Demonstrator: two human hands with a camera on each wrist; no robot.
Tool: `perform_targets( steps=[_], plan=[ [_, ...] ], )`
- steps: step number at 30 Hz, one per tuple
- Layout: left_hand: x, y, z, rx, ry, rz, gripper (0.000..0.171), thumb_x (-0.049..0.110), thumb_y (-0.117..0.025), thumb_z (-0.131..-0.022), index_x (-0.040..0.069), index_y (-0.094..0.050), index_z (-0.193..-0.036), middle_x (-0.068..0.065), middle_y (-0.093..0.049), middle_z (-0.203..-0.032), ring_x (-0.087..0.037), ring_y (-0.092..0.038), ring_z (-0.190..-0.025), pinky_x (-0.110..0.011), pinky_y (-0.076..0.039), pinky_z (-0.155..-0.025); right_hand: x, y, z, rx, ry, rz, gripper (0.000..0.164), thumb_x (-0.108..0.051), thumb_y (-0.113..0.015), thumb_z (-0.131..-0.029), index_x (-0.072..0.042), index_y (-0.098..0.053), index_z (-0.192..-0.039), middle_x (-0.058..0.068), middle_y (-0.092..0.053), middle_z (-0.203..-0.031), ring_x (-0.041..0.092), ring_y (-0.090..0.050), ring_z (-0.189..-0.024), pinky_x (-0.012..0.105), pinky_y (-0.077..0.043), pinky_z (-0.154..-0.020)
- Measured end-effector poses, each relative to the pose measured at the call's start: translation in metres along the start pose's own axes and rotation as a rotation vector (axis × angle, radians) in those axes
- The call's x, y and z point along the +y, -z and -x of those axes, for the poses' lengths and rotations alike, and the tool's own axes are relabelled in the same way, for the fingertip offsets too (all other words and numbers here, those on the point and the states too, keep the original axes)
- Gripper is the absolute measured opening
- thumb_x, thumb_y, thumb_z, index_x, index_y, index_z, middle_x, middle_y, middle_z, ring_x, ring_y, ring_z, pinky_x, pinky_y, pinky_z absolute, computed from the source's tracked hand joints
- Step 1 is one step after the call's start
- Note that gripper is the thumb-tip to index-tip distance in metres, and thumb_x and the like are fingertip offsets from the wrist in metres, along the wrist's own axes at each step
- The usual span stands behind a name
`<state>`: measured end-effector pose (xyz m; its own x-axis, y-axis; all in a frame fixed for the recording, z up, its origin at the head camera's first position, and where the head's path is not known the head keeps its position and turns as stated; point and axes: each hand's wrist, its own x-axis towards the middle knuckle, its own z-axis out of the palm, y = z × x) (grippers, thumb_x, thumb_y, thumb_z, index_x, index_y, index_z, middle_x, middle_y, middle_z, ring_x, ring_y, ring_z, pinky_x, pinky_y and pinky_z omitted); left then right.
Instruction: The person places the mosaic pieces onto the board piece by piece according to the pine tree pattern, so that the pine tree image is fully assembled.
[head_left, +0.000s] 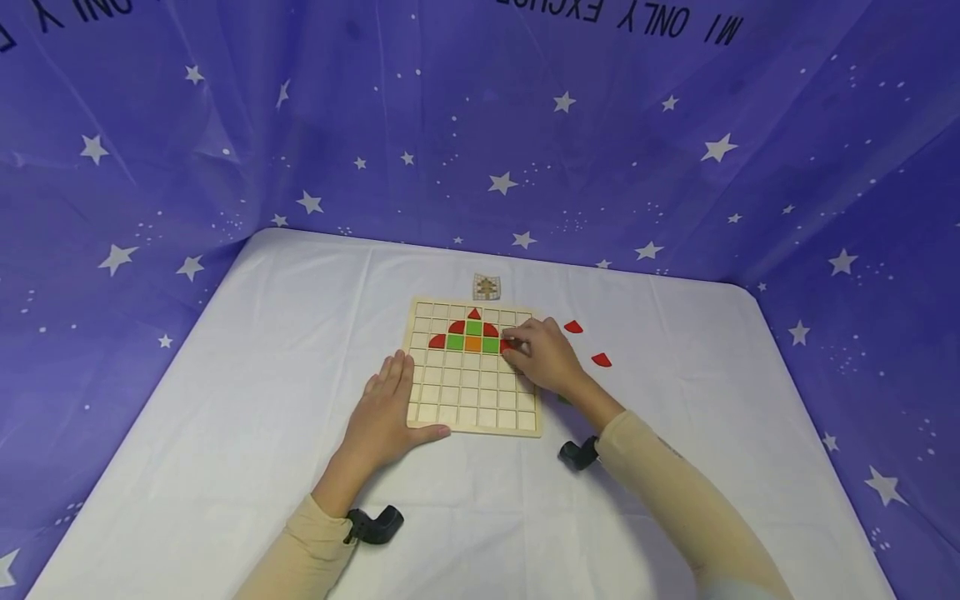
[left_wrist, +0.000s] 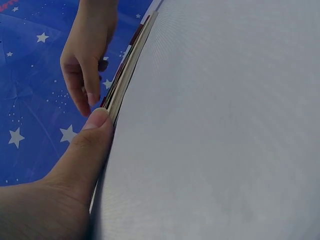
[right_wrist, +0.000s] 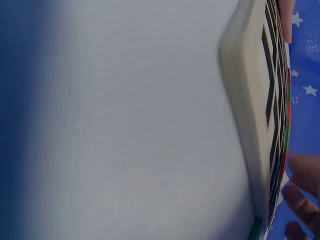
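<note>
A square wooden grid board (head_left: 472, 398) lies on the white table. Set in its upper rows are a red triangle tile (head_left: 474, 314), red quarter-circle tiles (head_left: 437, 342), green square tiles (head_left: 455, 342) and an orange square tile (head_left: 472, 343). My left hand (head_left: 381, 417) rests along the board's left edge, fingers extended, its thumb at the near edge; in the left wrist view that thumb (left_wrist: 82, 150) presses the rim. With thumb and fingertips my right hand (head_left: 546, 357) pinches a red quarter-circle tile (head_left: 506, 344) at the row's right end, partly hidden by the fingers.
Two loose red quarter-circle tiles (head_left: 573, 327) lie right of the board. A green piece (head_left: 564, 399) shows partly beneath my right wrist. Beyond the far edge lies a small card (head_left: 487, 287) with a tree-like pattern. A purple starry curtain (head_left: 465, 125) surrounds the table.
</note>
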<state>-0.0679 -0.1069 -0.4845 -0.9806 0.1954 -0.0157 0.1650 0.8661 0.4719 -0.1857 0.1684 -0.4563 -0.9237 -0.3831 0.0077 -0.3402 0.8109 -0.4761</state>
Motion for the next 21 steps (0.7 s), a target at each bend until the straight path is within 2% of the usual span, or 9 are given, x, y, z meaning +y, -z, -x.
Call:
perform_targets(
  steps=[4,6,12,17,21],
  plan=[
    [0.000,0.000,0.000,-0.002,-0.001,0.001,0.128,0.071,-0.074,-0.072,-0.005,-0.013,-0.156,-0.020,-0.009,-0.166,-0.037,-0.011,-0.155,-0.055,-0.018,-0.123,0.012,0.006,0.007,0.081,0.012,-0.008,0.032,-0.029,-0.068,-0.094,-0.017,-0.071,-0.123,-0.001,-0.067,-0.098,0.022,-0.047,-0.090,0.033,-0.037,-0.075],
    [0.000,0.000,0.000,-0.003,-0.003,0.000,0.128,0.071,-0.073,-0.072,-0.005,-0.013,-0.156,-0.020,-0.009,-0.166,-0.037,-0.011,-0.155,-0.055,-0.018,-0.123,0.021,0.011,0.012,0.097,-0.006,-0.011,0.032,-0.029,-0.068,-0.094,-0.016,-0.071,-0.123,0.001,-0.067,-0.101,0.023,-0.048,-0.092,0.036,-0.040,-0.077],
    [0.000,0.000,0.000,-0.004,-0.004,0.005,0.128,0.070,-0.074,-0.073,-0.005,-0.013,-0.156,-0.021,-0.009,-0.166,-0.037,-0.011,-0.154,-0.054,-0.018,-0.123,0.056,0.025,0.033,0.076,-0.106,0.028,0.035,-0.030,-0.067,-0.095,-0.018,-0.068,-0.128,0.006,-0.064,-0.119,0.027,-0.047,-0.103,0.043,-0.045,-0.086],
    [0.000,0.000,-0.001,0.001,-0.008,0.003,0.127,0.068,-0.075,-0.073,-0.006,-0.013,-0.156,-0.021,-0.010,-0.166,-0.037,-0.012,-0.154,-0.054,-0.019,-0.123,0.087,0.038,0.050,0.051,-0.195,0.018,0.039,-0.026,-0.066,-0.094,-0.020,-0.064,-0.133,0.007,-0.060,-0.120,0.028,-0.043,-0.108,0.043,-0.045,-0.088],
    [0.000,0.000,-0.001,0.020,-0.016,0.000,0.128,0.068,-0.076,-0.071,-0.007,-0.016,-0.155,-0.023,-0.013,-0.165,-0.038,-0.014,-0.154,-0.055,-0.020,-0.123,0.105,0.049,0.059,0.009,-0.193,-0.001,0.040,-0.022,-0.066,-0.095,-0.018,-0.063,-0.134,0.010,-0.058,-0.122,0.030,-0.043,-0.111,0.045,-0.043,-0.089]
  ],
)
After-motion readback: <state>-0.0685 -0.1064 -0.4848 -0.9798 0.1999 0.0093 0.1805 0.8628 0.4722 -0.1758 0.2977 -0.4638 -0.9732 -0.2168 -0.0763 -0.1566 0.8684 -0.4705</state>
